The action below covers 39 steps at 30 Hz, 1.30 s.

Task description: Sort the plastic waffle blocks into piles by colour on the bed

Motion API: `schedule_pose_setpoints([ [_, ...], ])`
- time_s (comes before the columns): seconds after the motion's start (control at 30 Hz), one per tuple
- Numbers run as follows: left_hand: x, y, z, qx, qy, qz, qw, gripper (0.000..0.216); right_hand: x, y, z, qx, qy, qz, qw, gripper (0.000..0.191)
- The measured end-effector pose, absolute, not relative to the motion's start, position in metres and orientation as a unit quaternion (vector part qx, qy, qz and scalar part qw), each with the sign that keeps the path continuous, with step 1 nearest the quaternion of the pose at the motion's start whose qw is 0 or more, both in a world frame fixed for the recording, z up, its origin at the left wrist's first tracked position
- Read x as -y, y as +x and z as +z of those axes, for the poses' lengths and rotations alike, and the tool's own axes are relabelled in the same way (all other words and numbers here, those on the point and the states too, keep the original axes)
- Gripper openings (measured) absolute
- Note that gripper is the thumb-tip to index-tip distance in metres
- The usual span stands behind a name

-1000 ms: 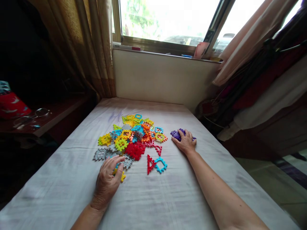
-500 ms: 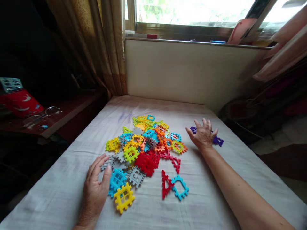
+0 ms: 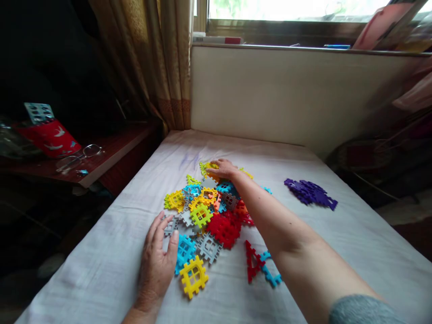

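A heap of colourful plastic building pieces lies on the sheet, with notched edges and window-like cutouts. My left hand (image 3: 160, 256) rests at the heap's near left side, thumb and fingers apart, beside a grey piece (image 3: 171, 225) and a blue piece (image 3: 185, 249). My right hand (image 3: 222, 168) reaches over the far end, its fingers stretched over yellow pieces (image 3: 212, 165). My right forearm hides part of the heap's right side. Red pieces (image 3: 224, 229) lie in the middle. A yellow window piece (image 3: 194, 276) lies nearest me.
Purple pieces (image 3: 310, 193) form a separate pile at the right. A red triangular piece (image 3: 253, 261) and a blue frame piece (image 3: 270, 270) lie by my right forearm. On the dark side table (image 3: 111, 153) are glasses (image 3: 81, 155) and a red pouch (image 3: 50, 137).
My right hand has left the purple pile and moved left to the heap's far end. The purple pieces are now uncovered. My left hand stays beside the grey piece; the view has shifted.
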<state>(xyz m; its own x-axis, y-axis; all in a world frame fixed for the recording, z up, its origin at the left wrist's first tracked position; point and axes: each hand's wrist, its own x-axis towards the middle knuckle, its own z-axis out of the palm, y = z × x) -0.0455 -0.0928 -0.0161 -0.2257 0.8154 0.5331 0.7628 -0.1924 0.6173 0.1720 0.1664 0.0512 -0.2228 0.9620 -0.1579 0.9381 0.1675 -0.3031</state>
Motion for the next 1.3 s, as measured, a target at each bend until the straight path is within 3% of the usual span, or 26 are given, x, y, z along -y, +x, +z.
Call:
schedule_pose_setpoints([
  [0.13,0.090,-0.044,-0.017,-0.630,0.626,0.459,0.016,0.037,-0.133,0.175,0.054,0.798,-0.575,0.180,0.031,0.057],
  [0.47,0.084,-0.043,-0.023,-0.618,0.646,0.448,-0.019,0.042,-0.003,0.177,0.076,0.846,-0.486,0.204,0.078,0.051],
  [0.6,0.082,-0.043,-0.024,-0.615,0.645,0.453,-0.020,0.041,-0.026,0.208,0.079,0.775,-0.599,0.139,0.148,0.047],
  [0.73,0.083,-0.042,-0.024,-0.616,0.645,0.452,-0.010,0.041,-0.061,0.244,0.061,0.621,-0.772,0.087,0.105,0.058],
  [0.93,0.087,-0.041,-0.020,-0.610,0.645,0.461,-0.005,0.039,-0.075,0.255,0.050,0.671,-0.718,0.151,0.105,0.042],
  [1.17,0.089,-0.042,-0.016,-0.618,0.642,0.454,0.018,0.036,-0.094,0.246,0.056,0.669,-0.723,0.140,0.098,0.024],
  [1.3,0.091,-0.041,-0.015,-0.617,0.642,0.454,0.017,0.036,-0.077,0.234,0.053,0.714,-0.685,0.118,0.087,0.026],
])
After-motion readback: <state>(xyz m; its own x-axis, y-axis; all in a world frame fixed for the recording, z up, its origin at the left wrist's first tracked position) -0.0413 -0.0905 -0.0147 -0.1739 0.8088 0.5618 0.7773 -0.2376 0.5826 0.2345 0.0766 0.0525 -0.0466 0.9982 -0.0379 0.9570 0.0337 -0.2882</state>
